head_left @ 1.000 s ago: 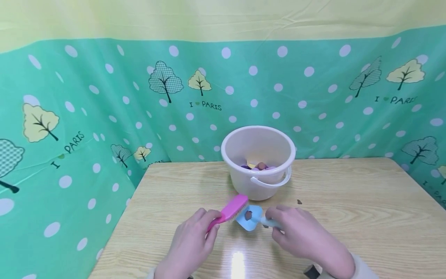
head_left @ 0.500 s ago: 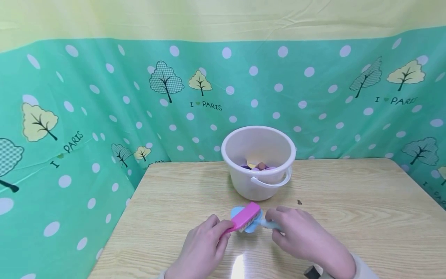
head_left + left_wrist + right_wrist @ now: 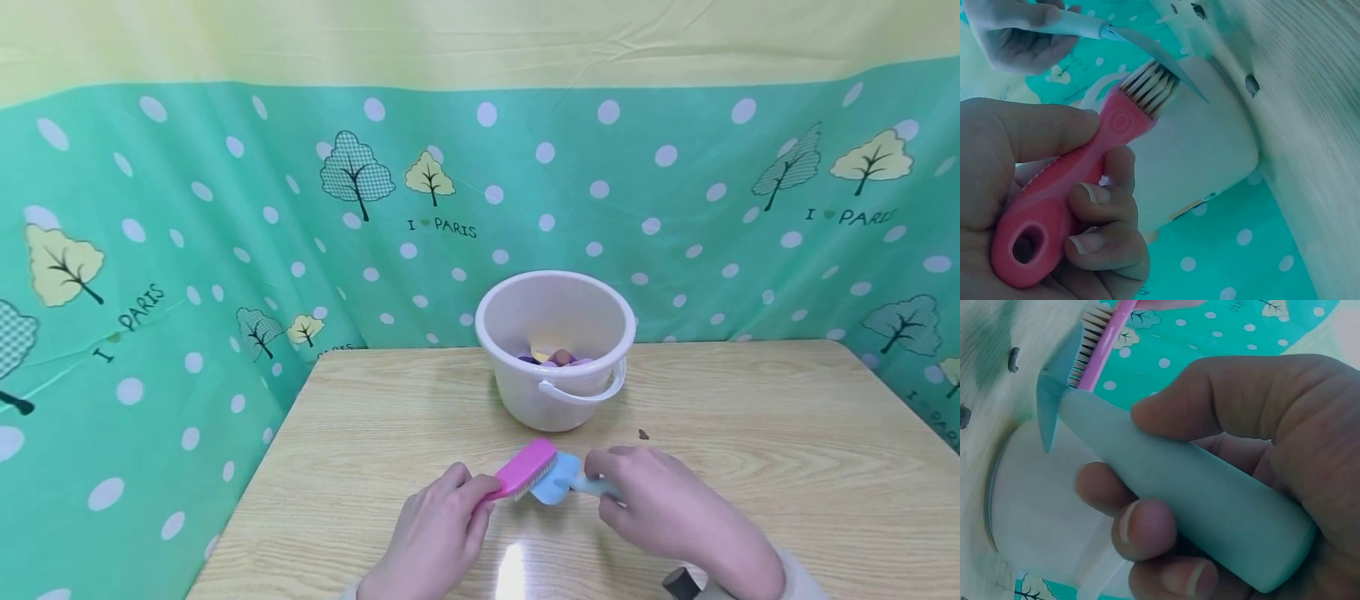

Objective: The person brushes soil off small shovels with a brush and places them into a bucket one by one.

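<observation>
My left hand [image 3: 442,529] grips a pink brush [image 3: 527,467] by its handle, thumb along the neck in the left wrist view. Its pale bristles meet the blade of a light blue toy shovel [image 3: 557,481]. The right hand [image 3: 663,504] has its fingers curled around the shovel's pale handle [image 3: 1191,487]. In both wrist views the blade is tilted, with the bristles against one face. The brush head covers the blade's left part from above. Small dark bits lie on the table near the tools, such as a dark lump [image 3: 1251,85] in the left wrist view.
Just behind the tools stands a white bucket [image 3: 536,404], handle hanging at its front right. Purple, brown and yellow pieces [image 3: 561,358] lie inside it. A dark bit [image 3: 643,434] rests right of the bucket on the wooden table [image 3: 750,417]. A green dotted curtain [image 3: 450,283] hangs behind.
The pink brush has moved right, over the shovel blade. The shovel has shifted slightly right. A brown piece seen on the blade a second ago no longer shows in the head view.
</observation>
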Demonstrator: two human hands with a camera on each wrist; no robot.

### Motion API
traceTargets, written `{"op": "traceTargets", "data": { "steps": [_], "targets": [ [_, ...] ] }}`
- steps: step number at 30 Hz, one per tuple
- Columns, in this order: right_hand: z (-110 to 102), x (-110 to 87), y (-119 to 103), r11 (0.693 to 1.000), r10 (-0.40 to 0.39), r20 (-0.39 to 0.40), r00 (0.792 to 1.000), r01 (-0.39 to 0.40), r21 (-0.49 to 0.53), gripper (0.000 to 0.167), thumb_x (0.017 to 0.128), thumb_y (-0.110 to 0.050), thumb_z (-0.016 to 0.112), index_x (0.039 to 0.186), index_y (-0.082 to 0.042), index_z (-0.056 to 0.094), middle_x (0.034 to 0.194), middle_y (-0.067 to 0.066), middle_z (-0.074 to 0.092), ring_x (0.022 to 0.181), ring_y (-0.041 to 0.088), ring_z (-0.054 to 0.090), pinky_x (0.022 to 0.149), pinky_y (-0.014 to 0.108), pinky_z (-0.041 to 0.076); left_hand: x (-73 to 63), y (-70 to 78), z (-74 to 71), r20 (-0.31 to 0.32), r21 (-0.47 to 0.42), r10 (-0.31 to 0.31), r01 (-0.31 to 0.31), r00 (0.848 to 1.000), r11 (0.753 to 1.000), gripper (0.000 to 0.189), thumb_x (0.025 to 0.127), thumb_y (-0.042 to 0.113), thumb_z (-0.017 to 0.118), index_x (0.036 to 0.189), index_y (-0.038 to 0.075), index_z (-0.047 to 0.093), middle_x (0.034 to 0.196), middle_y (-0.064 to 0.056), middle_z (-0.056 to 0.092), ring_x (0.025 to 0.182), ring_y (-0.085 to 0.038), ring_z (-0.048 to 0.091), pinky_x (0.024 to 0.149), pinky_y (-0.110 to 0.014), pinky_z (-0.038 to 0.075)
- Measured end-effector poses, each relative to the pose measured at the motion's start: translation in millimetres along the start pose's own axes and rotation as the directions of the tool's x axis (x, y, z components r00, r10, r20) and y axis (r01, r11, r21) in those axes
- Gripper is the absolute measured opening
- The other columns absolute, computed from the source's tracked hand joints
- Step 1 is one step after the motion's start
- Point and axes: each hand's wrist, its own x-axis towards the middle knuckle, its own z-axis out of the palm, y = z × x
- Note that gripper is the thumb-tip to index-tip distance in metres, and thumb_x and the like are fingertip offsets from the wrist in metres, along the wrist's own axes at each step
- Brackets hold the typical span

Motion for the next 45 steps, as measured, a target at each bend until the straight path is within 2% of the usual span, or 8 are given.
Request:
{"op": "traceTargets", "data": {
  "steps": [8, 19, 28, 31, 38, 45],
  "targets": [
    [-3.8, -5.4, 3.0, 1.000, 0.011, 0.033, 0.999, -0.011, -0.019, 0.021, 0.072, -0.007, 0.067, 0.088, -0.020, 0.064, 0.077, -0.015, 0.056, 0.063, 0.003, 0.042, 0.055, 0.023, 0.037, 0.0, -2.6, 5.6, 0.017, -0.008, -0.011, 0.011, 1.000, 1.000, 0.019, 0.086, 0.012, 0.068, 0.104, 0.018, 0.071, 0.076, 0.011, 0.047, 0.056, 0.000, 0.037, 0.046, -0.016, 0.033],
    [-10.2, -8.7, 4.6, 0.996, 0.089, 0.081, 0.993, -0.086, -0.035, 0.021, 0.072, -0.008, 0.067, 0.090, -0.019, 0.065, 0.076, -0.012, 0.056, 0.060, 0.004, 0.042, 0.052, 0.023, 0.036, -1.1, -7.7, 9.3, 0.035, 0.000, -0.059, 0.059, 0.998, 0.998, 0.020, 0.087, 0.012, 0.066, 0.107, 0.015, 0.069, 0.075, 0.011, 0.046, 0.055, 0.000, 0.037, 0.045, -0.016, 0.034],
    [-14.9, -11.2, 6.9, 0.994, 0.104, 0.062, 0.993, -0.102, -0.043, 0.025, 0.071, -0.007, 0.066, 0.092, -0.021, 0.065, 0.077, -0.013, 0.058, 0.060, 0.004, 0.042, 0.052, 0.023, 0.035, 0.5, -4.9, 6.8, -0.078, -0.002, -0.056, 0.056, 0.995, 0.998, 0.021, 0.088, 0.012, 0.066, 0.108, 0.018, 0.066, 0.076, 0.011, 0.046, 0.053, 0.001, 0.034, 0.044, -0.016, 0.031],
    [-13.8, -10.4, 6.1, 0.997, 0.075, 0.041, 0.996, -0.074, -0.036, 0.025, 0.071, -0.007, 0.067, 0.091, -0.021, 0.064, 0.077, -0.014, 0.057, 0.060, 0.003, 0.042, 0.052, 0.023, 0.035, 0.9, -1.8, 5.6, -0.093, -0.021, -0.038, 0.036, 0.995, 0.999, 0.022, 0.088, 0.011, 0.065, 0.108, 0.019, 0.066, 0.077, 0.012, 0.046, 0.054, 0.002, 0.034, 0.045, -0.015, 0.032],
    [-5.6, -5.0, -0.9, 1.000, 0.011, -0.023, 1.000, -0.012, -0.029, 0.023, 0.074, -0.008, 0.067, 0.081, -0.026, 0.055, 0.067, -0.016, 0.042, 0.057, 0.003, 0.037, 0.050, 0.021, 0.033, -0.8, 7.1, 6.2, -0.084, -0.054, 0.061, -0.066, 0.995, 0.996, 0.021, 0.087, 0.013, 0.066, 0.108, 0.020, 0.066, 0.079, 0.013, 0.047, 0.058, 0.002, 0.035, 0.047, -0.013, 0.032],
    [-1.8, -3.2, -4.8, 1.000, 0.008, -0.052, 0.999, -0.009, -0.022, 0.026, 0.075, -0.007, 0.066, 0.079, -0.029, 0.053, 0.066, -0.018, 0.041, 0.059, 0.003, 0.037, 0.051, 0.021, 0.033, -1.7, 7.9, 8.9, -0.089, -0.029, 0.077, -0.080, 0.993, 0.996, 0.020, 0.086, 0.014, 0.069, 0.105, 0.020, 0.068, 0.078, 0.012, 0.046, 0.058, 0.002, 0.036, 0.048, -0.013, 0.031]
  ]
}}
